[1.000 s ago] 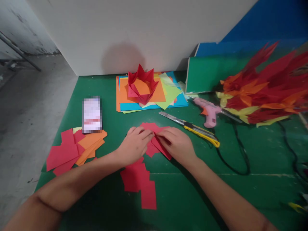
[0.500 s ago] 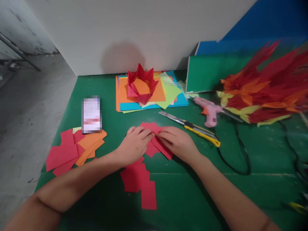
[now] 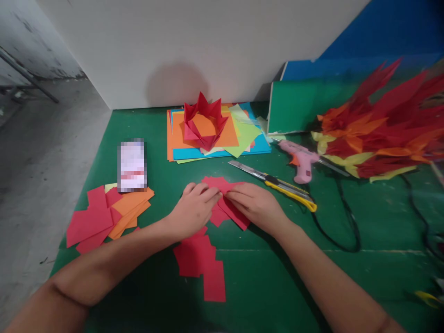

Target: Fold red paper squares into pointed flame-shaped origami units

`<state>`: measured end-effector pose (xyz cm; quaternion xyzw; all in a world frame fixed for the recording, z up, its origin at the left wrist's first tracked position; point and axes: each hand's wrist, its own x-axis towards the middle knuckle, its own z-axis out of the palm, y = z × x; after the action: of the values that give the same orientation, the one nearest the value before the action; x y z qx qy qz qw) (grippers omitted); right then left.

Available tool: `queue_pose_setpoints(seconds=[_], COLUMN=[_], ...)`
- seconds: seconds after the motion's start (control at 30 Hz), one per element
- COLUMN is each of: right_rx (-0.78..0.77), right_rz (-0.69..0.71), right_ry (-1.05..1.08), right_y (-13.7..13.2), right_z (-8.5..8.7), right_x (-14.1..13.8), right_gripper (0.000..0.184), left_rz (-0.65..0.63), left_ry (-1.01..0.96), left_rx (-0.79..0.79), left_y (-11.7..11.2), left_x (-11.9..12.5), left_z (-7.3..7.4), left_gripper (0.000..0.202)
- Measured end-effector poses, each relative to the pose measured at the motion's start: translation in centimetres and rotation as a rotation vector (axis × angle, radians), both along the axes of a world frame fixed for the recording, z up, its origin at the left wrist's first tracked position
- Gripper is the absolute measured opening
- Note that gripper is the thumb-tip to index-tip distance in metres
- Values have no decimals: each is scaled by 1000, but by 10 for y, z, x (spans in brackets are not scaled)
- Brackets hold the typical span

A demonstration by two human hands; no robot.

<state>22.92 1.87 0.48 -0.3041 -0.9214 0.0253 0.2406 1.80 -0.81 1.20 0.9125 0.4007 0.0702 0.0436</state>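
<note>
My left hand (image 3: 194, 209) and my right hand (image 3: 257, 203) meet over a red paper piece (image 3: 229, 212) that lies on the green table (image 3: 263, 277). Fingertips of both hands press down on the paper's folds at its middle. More red paper shows beyond the fingers (image 3: 218, 182). A few red paper squares (image 3: 201, 263) lie just below my left wrist.
A stack of coloured sheets (image 3: 215, 134) with a folded red paper crown (image 3: 204, 121) sits at the back. A yellow utility knife (image 3: 277, 184), a pink glue gun (image 3: 301, 162) with black cord, a phone (image 3: 132, 165), red and orange squares (image 3: 107, 215) and a red-orange paper bunch (image 3: 381, 129) surround my hands.
My right hand has shifted slightly on the red paper; otherwise nothing has visibly moved.
</note>
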Motion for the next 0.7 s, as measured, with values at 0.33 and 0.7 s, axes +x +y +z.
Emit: queue_pose_setpoints(seconds=[0.33,0.7], right_rx=[15,28], right_rz=[-3,17], right_ry=[-63,-62], right_y=[-1,0], right_z=[2,1], right_x=[0,1], right_gripper=[27,26], left_rz=[-7,4], left_ry=[-23,-41], left_rx=[-2,-30], left_y=[1,2], left_x=[0,-1], left_z=[-1,2], left_gripper=[38,38])
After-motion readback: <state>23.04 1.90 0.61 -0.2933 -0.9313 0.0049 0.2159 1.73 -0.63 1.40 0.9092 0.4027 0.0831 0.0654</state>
